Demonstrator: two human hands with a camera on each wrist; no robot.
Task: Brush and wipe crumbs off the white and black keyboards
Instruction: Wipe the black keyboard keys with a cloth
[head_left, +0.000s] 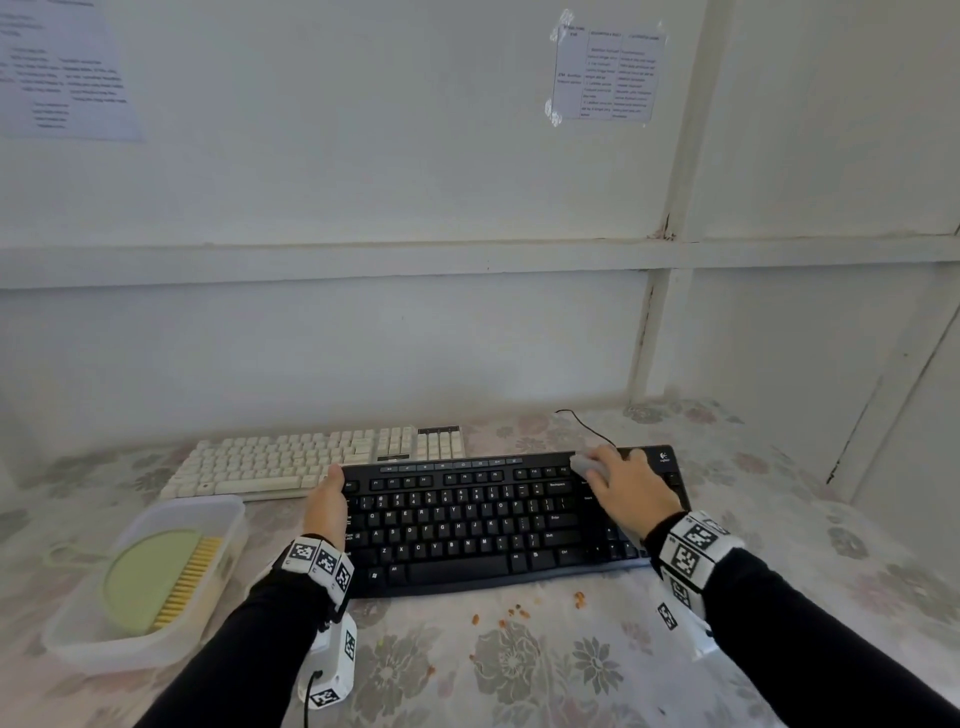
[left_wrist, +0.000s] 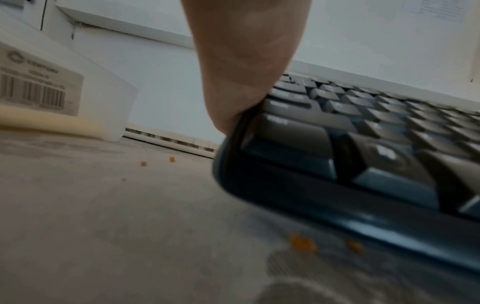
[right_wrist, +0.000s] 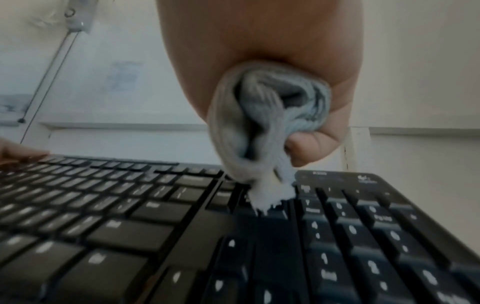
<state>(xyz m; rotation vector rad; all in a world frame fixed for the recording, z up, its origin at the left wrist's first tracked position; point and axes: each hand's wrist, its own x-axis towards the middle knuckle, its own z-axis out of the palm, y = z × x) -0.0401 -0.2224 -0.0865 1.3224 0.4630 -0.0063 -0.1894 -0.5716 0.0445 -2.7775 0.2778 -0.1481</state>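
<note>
The black keyboard (head_left: 498, 525) lies in the middle of the flowered tablecloth, and the white keyboard (head_left: 311, 460) sits just behind it to the left. My left hand (head_left: 328, 499) grips the black keyboard's left edge (left_wrist: 233, 164), with its palm (left_wrist: 244, 61) against that side. My right hand (head_left: 626, 491) holds a bunched grey cloth (head_left: 588, 466) on the upper right keys beside the number pad. In the right wrist view the cloth (right_wrist: 265, 131) hangs from the curled fingers (right_wrist: 309, 144) and its frayed end touches the keys (right_wrist: 155, 226). Orange crumbs (head_left: 519, 612) lie in front of the keyboard.
A translucent plastic tub (head_left: 228, 525) at the left holds a green brush (head_left: 156, 577) with yellow bristles. A thin black cable (head_left: 587, 428) runs behind the black keyboard. White wall panels close the back and right. More crumbs (left_wrist: 302, 243) lie by the keyboard's near left corner.
</note>
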